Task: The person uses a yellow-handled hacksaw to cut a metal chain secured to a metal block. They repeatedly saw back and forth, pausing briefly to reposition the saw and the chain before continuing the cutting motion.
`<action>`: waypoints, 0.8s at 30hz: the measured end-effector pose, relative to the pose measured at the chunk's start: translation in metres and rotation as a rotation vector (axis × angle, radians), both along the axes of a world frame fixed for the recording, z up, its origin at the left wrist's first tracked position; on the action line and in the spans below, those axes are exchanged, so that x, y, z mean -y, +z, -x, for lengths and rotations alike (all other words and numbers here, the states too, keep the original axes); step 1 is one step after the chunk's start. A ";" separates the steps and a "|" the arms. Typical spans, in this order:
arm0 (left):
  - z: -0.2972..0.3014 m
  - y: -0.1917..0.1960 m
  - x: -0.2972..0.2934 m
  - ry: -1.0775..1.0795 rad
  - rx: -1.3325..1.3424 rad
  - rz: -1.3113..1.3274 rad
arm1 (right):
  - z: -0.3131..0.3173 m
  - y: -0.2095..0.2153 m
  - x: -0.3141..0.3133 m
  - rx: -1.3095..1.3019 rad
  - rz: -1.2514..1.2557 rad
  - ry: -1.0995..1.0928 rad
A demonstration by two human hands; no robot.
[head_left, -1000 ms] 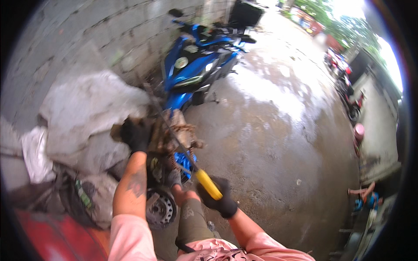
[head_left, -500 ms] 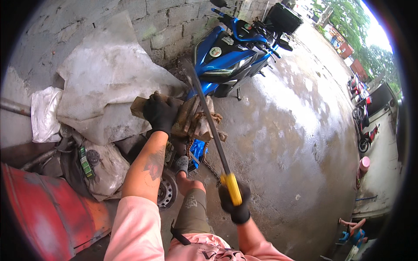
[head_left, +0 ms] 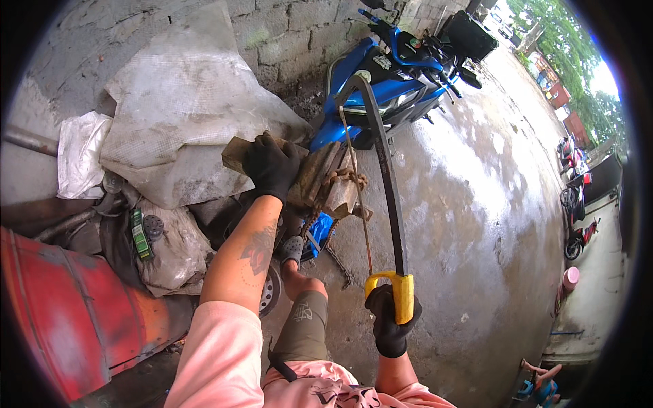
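My left hand (head_left: pixel 271 165), in a black glove, presses down on a bundle of rough wood pieces (head_left: pixel 320 182) that rests on a low stand. A rope is tied around the bundle. My right hand (head_left: pixel 389 318), also gloved in black, grips the yellow handle of a bow saw (head_left: pixel 386 178). The saw's dark frame rises from my right hand up past the right side of the wood, its tip near the blue motorcycle (head_left: pixel 388 75). My knee (head_left: pixel 305 299) and sandalled foot (head_left: pixel 292 249) sit below the wood.
Dirty white sacks (head_left: pixel 177 122) lean on a grey block wall at the left. A red drum (head_left: pixel 61 313) lies at the lower left, with a small wheel (head_left: pixel 271 292) beside it. Wet concrete ground (head_left: pixel 476 224) spreads to the right, with parked motorcycles (head_left: pixel 578 217) at the far edge.
My right hand has drawn the saw back and lifted it more upright, off the wood. My left hand stays on the wood bundle. The view has shifted lower and left.
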State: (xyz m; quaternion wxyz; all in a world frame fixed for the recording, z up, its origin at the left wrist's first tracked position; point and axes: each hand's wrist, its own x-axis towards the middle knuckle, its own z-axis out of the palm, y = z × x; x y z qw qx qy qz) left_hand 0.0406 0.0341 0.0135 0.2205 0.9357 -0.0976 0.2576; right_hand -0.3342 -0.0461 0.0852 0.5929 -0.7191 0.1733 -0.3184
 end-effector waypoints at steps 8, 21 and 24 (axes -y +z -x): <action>-0.002 -0.001 0.000 -0.008 0.009 0.001 | -0.009 -0.010 0.000 0.013 -0.017 0.007; 0.002 0.004 -0.002 0.004 0.000 -0.010 | -0.014 -0.003 -0.013 -0.078 0.099 0.010; 0.000 0.000 0.000 0.003 -0.047 -0.002 | -0.007 -0.002 -0.017 -0.094 0.140 0.013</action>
